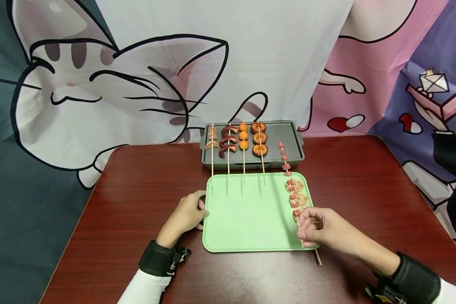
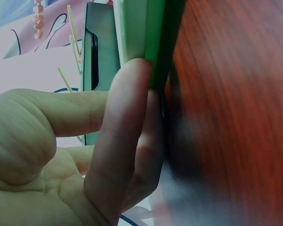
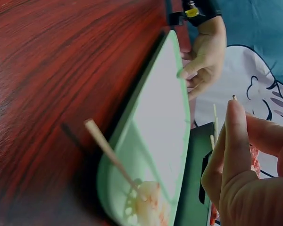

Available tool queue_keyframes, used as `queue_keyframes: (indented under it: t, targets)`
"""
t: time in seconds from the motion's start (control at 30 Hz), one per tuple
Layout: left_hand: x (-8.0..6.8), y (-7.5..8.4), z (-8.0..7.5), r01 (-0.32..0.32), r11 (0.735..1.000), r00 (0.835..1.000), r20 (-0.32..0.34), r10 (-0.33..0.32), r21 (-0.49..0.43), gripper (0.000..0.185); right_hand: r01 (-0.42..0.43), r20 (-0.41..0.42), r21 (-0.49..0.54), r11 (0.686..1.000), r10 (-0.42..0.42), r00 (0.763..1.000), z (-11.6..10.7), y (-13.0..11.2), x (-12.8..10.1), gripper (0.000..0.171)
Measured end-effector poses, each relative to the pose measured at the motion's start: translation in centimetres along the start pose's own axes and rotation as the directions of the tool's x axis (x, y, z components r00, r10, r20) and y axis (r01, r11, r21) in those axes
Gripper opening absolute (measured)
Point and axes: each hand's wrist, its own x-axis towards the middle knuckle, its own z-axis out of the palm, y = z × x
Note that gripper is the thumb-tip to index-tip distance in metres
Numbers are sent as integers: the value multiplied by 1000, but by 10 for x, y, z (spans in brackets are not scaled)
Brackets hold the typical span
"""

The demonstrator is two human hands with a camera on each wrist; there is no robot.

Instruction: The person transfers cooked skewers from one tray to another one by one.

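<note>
A light green tray (image 1: 247, 223) lies on the dark red table (image 1: 137, 190). My left hand (image 1: 186, 215) rests at the tray's left edge, its straight fingers (image 2: 127, 132) pressing against the rim (image 2: 139, 28). My right hand (image 1: 319, 230) pinches the stick of a skewer of small pink pieces (image 1: 287, 173), which slants from the hand toward the grey grill pan (image 1: 285, 135). A second skewer with lotus-root slices (image 1: 300, 197) lies on the tray's right side under that hand. Its stick end (image 3: 104, 143) pokes over the tray's near edge.
Several loaded skewers lie across the grill pan behind the tray: pale slices (image 1: 212, 139), dark sausage pieces (image 1: 228, 141), orange balls (image 1: 243, 136) and brown rings (image 1: 259, 138). Their sticks reach over the tray's far edge. A cartoon cat cloth (image 1: 99, 84) hangs behind the table.
</note>
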Motion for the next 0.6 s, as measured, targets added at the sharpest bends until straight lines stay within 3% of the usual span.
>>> queue_keyframes:
  t: [0.6]
  targets:
    - [0,-1,1,-13,1000,1000,-15,13,6,62,-62,53,51,997,59,997,4,32,-15,34]
